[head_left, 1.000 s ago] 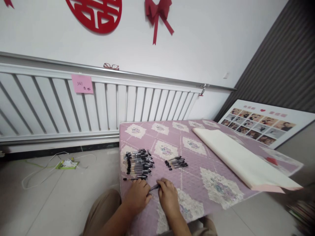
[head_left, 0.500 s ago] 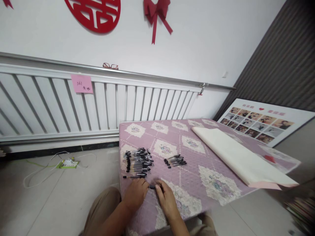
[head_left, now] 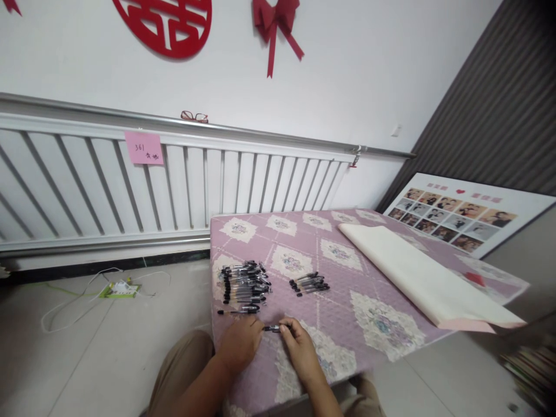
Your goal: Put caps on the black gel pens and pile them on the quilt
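Between my two hands, low over the near left part of the table, is a pen [head_left: 271, 328] with dark parts and a lighter section. My left hand [head_left: 241, 343] is closed around its left end, the fingers mostly hidden behind the back of the hand. The right end is pinched between thumb and fingers of my right hand [head_left: 299, 346]. Just beyond my left hand lies a dense pile of pens [head_left: 245, 284] with black caps, one of them a little apart at the near side. A smaller group of pens [head_left: 309, 284] lies to its right.
A purple flowered cloth [head_left: 313, 237] covers the table. On its right lies a large folded cream sheet [head_left: 403, 266], with a photo board [head_left: 452, 214] behind. A white radiator [head_left: 182, 185] runs along the wall. A power strip [head_left: 121, 289] with cables sits on the floor at left.
My right hand has shifted slightly right, away from my left hand, and more of the pen shows between them. The piles of pens look the same.
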`<move>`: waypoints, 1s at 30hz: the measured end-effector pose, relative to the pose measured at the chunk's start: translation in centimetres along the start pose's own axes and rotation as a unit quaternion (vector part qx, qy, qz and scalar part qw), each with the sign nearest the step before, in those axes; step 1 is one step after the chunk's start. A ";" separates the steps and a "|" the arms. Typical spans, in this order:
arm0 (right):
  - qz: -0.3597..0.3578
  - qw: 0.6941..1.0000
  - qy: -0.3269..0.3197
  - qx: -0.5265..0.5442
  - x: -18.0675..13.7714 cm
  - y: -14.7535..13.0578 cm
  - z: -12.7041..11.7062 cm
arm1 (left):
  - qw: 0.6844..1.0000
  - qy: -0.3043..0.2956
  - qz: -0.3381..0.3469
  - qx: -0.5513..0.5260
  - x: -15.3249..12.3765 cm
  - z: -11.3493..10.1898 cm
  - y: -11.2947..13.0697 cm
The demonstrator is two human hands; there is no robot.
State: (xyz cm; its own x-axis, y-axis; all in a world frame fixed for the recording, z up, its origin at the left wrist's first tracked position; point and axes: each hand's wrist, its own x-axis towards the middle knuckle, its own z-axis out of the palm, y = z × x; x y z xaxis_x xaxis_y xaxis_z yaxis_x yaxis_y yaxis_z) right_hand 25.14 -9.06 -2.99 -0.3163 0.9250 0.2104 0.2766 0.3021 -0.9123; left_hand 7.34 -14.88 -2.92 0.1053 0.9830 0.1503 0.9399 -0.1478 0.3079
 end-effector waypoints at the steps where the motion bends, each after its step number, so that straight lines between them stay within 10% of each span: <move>1: 0.004 1.000 0.010 0.006 0.0 0.2 -0.1 | 1.000 0.004 -0.005 -0.004 0.0 -0.1 0.0; 8: 0.044 0.981 0.189 -0.010 0.0 1.5 -0.3 | 0.999 0.007 -0.039 -0.009 -0.1 -0.7 0.1; 30: -0.122 0.972 0.006 -0.203 -0.2 1.0 0.9 | 1.000 0.010 0.028 0.006 -0.1 0.1 -0.4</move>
State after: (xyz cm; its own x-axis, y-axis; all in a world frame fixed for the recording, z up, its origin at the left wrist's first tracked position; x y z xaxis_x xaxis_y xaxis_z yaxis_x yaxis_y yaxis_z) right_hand 24.64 -9.16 -4.28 -0.4070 0.8166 0.4092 0.5309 0.5760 -0.6216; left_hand 6.99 -14.91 -3.20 0.1516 0.9708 0.1858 0.9362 -0.2013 0.2881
